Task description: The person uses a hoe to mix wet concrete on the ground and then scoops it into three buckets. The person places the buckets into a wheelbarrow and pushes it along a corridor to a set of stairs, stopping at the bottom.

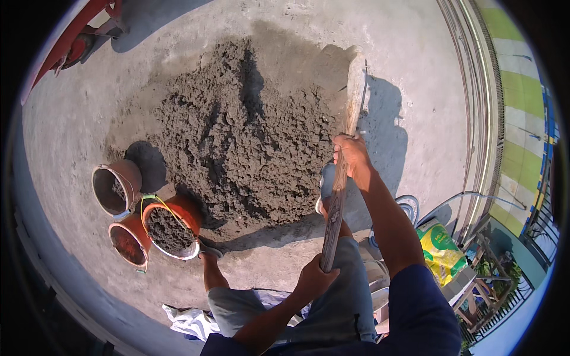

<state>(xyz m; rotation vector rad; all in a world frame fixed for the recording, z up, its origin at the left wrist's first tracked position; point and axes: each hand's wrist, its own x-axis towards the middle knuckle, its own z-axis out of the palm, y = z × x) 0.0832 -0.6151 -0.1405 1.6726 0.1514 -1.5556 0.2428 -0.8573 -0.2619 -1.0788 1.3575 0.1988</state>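
Note:
Both my hands grip the wooden handle (335,219) of a long-handled tool that looks like a hoe. My left hand (316,277) is closed round the near end of the handle, in front of my legs. Farther up, my right hand (352,153) wraps the handle close to the tool's far end (356,74), which is pale and caked with mortar. That end rests at or just above the right far edge of a wide heap of wet grey mortar (255,136); whether it touches cannot be made out.
Left of my feet stand three buckets: an orange one (190,212) filled with mortar, a dull one (132,176), and another orange one (141,230). To the right lie a yellow-green sack (440,252) and a coiled hose (408,207). Red equipment (71,41) stands far left.

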